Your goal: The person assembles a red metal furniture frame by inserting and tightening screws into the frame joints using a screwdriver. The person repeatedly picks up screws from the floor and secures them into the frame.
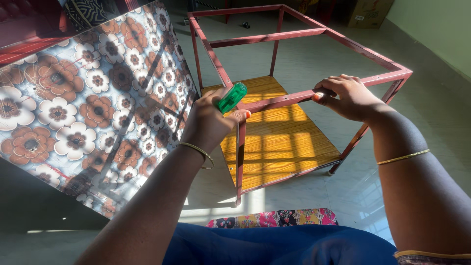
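Bare forearms — gold bangles (198,149), blue garment (274,245).

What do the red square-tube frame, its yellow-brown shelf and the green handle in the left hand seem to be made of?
The red square-tube frame looks like painted metal: thin, straight bars with small holes. Its yellow-brown shelf seems wood-grain laminate board, streaked and smooth. The green handle in the left hand appears translucent plastic, since light glows through it.
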